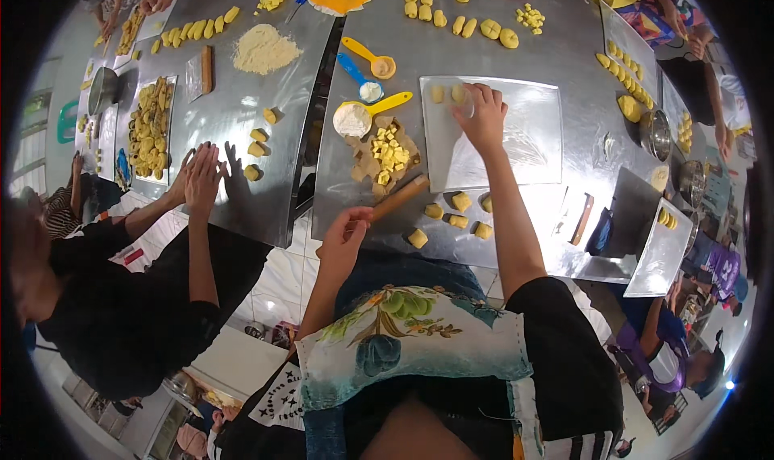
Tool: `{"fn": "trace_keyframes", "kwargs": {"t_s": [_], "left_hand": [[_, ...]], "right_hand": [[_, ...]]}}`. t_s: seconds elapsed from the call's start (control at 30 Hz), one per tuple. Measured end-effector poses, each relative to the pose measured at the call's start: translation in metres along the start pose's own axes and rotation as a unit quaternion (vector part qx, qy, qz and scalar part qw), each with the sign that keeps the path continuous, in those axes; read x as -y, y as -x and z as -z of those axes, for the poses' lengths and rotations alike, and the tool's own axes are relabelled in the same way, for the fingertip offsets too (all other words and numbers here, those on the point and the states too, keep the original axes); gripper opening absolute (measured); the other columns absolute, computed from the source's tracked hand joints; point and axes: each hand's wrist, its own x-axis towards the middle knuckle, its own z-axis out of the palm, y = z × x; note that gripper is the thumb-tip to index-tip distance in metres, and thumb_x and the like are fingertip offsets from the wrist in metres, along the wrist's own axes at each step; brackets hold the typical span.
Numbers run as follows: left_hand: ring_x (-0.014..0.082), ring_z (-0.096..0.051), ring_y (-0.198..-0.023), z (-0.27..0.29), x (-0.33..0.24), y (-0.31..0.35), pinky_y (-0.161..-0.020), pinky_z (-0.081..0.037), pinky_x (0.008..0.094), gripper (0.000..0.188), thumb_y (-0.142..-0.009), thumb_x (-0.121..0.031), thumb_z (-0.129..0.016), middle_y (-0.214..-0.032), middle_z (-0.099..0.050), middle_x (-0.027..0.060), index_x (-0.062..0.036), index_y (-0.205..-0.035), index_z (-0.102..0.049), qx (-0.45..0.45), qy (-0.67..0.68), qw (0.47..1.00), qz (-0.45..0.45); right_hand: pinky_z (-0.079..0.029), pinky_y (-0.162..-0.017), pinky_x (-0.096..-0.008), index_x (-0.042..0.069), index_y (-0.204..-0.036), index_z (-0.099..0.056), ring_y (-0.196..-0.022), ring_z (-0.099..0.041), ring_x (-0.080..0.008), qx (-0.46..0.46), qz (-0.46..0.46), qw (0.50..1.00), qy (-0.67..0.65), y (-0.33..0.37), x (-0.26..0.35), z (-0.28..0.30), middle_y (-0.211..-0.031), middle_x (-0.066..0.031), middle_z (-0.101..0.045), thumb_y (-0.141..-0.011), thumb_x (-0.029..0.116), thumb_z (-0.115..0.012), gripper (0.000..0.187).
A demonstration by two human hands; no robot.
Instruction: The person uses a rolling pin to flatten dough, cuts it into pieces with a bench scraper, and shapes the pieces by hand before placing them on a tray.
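Right hand (481, 120) of the person reaches over the upper left part of a shiny metal tray (547, 149), with the fingers bent and partly spread. Its fingertips are just beside two small dough pieces (438, 95) on this tray; whether they grip one, I cannot tell. Left hand (345, 233) is half curled at the lower end of a wooden rolling pin (401, 198), which lies slanting near the front edge of the table (451, 53); how firmly it has hold of the pin, I cannot tell. Below the tray, several yellow dough lumps (458, 220) lie apart from each other. To the left of the tray, yellow cubes (390, 155) are heaped on brown paper (364, 172), and just above them is a yellow scoop (391, 103) filled with white powder (351, 120).
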Motion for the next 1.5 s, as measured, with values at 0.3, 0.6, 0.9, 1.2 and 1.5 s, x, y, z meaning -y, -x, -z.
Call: {"fn": "trace_keyframes", "kwargs": {"t_s": [0.3, 0.6, 0.9, 1.2, 1.5], "left_hand": [[0.0103, -0.060, -0.093, 0.009, 0.004, -0.001, -0.082, -0.046, 0.0228, 0.022, -0.097, -0.006, -0.052, -0.105, -0.064, 0.0044, -0.0028, -0.117, -0.060, 0.002, -0.004, 1.000, -0.007], [0.0104, -0.056, -0.098, 0.020, 0.008, 0.004, -0.090, -0.044, 0.0239, 0.023, -0.098, -0.007, -0.051, -0.109, -0.060, 0.0048, -0.0007, -0.120, -0.058, 0.015, 0.031, 0.999, -0.001], [0.0114, -0.057, -0.100, 0.028, 0.010, 0.012, -0.089, -0.045, 0.0242, 0.023, -0.098, -0.008, -0.053, -0.109, -0.061, 0.0046, -0.0015, -0.119, -0.059, 0.003, -0.002, 1.000, 0.009], [0.0106, -0.060, -0.093, 0.024, 0.006, 0.015, -0.083, -0.046, 0.0234, 0.022, -0.097, -0.008, -0.053, -0.107, -0.065, 0.0057, -0.0018, -0.117, -0.060, 0.013, -0.008, 0.998, -0.063], [0.0135, -0.065, -0.094, 0.004, 0.019, 0.010, -0.085, -0.050, 0.0265, 0.021, -0.096, -0.006, -0.054, -0.107, -0.066, 0.0084, -0.0016, -0.115, -0.060, 0.051, -0.010, 0.990, -0.134]], "right_hand": [[-0.040, -0.094, -0.0450, 0.016, -0.116, -0.066, -0.115, -0.050, -0.0228, 0.149, 0.150, 0.976, 0.046, -0.042, -0.016, 0.021, -0.117, 0.0012, -0.063, -0.075, 0.023, -0.074, 0.042], [-0.039, -0.092, -0.0408, 0.016, -0.104, -0.070, -0.111, -0.051, -0.0203, 0.201, 0.168, 0.961, 0.092, -0.048, -0.003, 0.021, -0.110, 0.0048, -0.064, -0.072, 0.020, -0.077, 0.033], [-0.038, -0.091, -0.0437, 0.017, -0.102, -0.070, -0.107, -0.054, -0.0202, 0.086, 0.159, 0.981, 0.069, -0.035, -0.001, 0.027, -0.109, 0.0034, -0.065, -0.076, 0.021, -0.075, 0.027], [-0.035, -0.085, -0.0404, 0.016, -0.089, -0.072, -0.083, -0.059, -0.0182, -0.074, -0.003, 0.993, 0.094, 0.020, -0.009, 0.054, -0.086, 0.0026, -0.069, -0.081, 0.019, -0.070, 0.008], [-0.036, -0.086, -0.0389, 0.014, -0.082, -0.073, -0.070, -0.064, -0.0215, 0.006, -0.149, 0.982, 0.117, 0.064, -0.054, 0.078, -0.070, -0.0016, -0.069, -0.083, 0.039, -0.069, 0.026]]}}
